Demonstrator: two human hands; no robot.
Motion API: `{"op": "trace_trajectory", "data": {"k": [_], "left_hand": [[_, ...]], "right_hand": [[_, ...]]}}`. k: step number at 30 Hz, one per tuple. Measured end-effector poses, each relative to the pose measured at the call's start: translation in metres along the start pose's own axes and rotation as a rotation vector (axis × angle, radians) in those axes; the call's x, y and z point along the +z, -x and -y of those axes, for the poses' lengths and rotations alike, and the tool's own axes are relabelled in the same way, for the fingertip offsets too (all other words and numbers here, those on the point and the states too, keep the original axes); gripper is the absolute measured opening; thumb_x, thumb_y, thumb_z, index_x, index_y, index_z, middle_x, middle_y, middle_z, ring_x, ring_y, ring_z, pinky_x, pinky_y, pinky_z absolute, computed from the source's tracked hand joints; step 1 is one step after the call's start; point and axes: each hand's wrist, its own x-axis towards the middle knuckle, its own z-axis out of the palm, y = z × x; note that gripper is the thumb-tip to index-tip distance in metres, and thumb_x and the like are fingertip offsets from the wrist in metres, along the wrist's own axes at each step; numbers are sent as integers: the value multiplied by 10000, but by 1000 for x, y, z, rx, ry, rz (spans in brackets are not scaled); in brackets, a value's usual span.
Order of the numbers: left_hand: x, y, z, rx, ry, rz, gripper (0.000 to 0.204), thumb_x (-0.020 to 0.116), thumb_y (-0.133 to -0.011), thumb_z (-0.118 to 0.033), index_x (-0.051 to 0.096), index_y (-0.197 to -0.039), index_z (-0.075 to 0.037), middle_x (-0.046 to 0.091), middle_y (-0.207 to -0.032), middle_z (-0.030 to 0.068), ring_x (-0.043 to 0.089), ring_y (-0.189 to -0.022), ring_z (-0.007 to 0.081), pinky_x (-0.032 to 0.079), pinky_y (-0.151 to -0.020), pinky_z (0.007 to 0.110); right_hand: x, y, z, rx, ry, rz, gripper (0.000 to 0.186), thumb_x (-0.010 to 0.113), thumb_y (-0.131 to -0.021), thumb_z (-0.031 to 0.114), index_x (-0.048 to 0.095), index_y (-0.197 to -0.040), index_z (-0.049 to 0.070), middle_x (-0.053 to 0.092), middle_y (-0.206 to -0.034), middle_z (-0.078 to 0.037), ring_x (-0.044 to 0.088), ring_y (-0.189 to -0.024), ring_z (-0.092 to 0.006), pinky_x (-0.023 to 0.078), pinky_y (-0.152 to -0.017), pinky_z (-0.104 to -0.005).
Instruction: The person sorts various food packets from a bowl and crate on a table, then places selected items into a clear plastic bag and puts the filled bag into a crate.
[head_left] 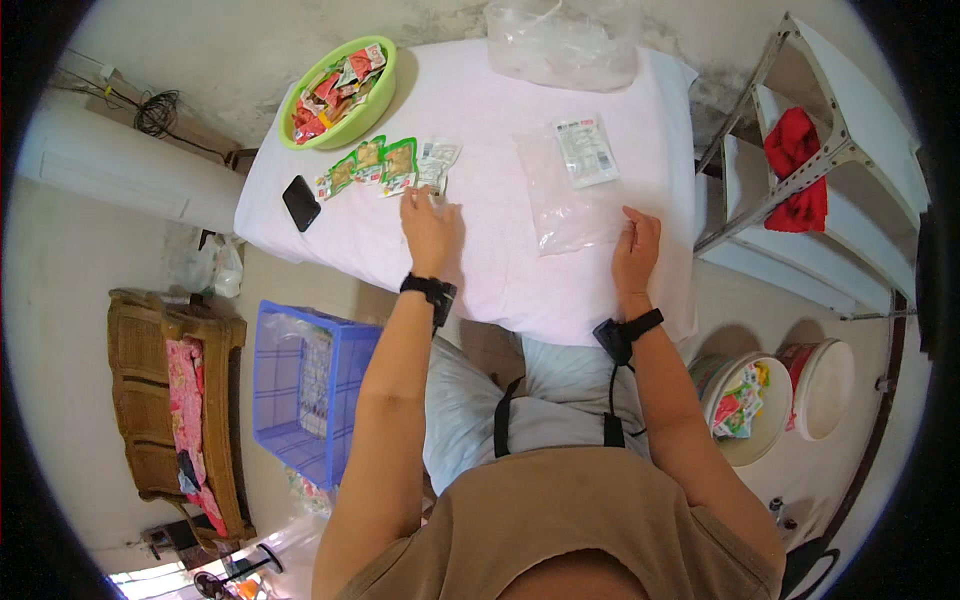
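My left hand point(428, 235) reaches over the white-covered table point(480, 270), its fingertips at the lower edge of a small silver-white packet point(437, 160). Its thumb stands apart from the fingers, and no grip on the packet shows. Left of that packet lie several green-edged snack packets point(399, 160) with see-through fronts, partly overlapping. My right hand point(637, 250) is loosely curved with nothing visible in it, beside a flat clear plastic bag point(562, 222). One white packet point(588, 152) with print lies at the bag's upper right; I cannot tell whether it is inside.
A green basin point(388, 97) full of red packets stands at the far left, with a black phone point(300, 203) nearer. A large clear bag point(560, 50) sits at the back. Below are a blue crate point(262, 400) and white buckets point(770, 430); a metal shelf point(850, 150) stands right.
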Motion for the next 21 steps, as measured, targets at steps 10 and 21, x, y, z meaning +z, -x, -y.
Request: {"op": "trace_trajectory", "data": {"k": [10,21], "left_hand": [[15,-21,20,-28,-158,47,415,585,-753,-188,516,-1109,13,406,-1259,286,455,-1070,429,408,-897,444],[-24,39,15,-58,111,51,299,421,-914,-142,543,-1154,-13,608,-1054,199,587,-968,346,463,-817,367]], "right_hand": [[-7,4,6,-164,87,58,336,511,-762,-5,543,-1095,25,456,-1187,-145,416,-1112,-291,366,-932,-369],[-2,28,71,208,-422,567,361,579,-847,170,512,-1159,2,590,-1023,-122,592,-841,-209,482,-704,-305]]}}
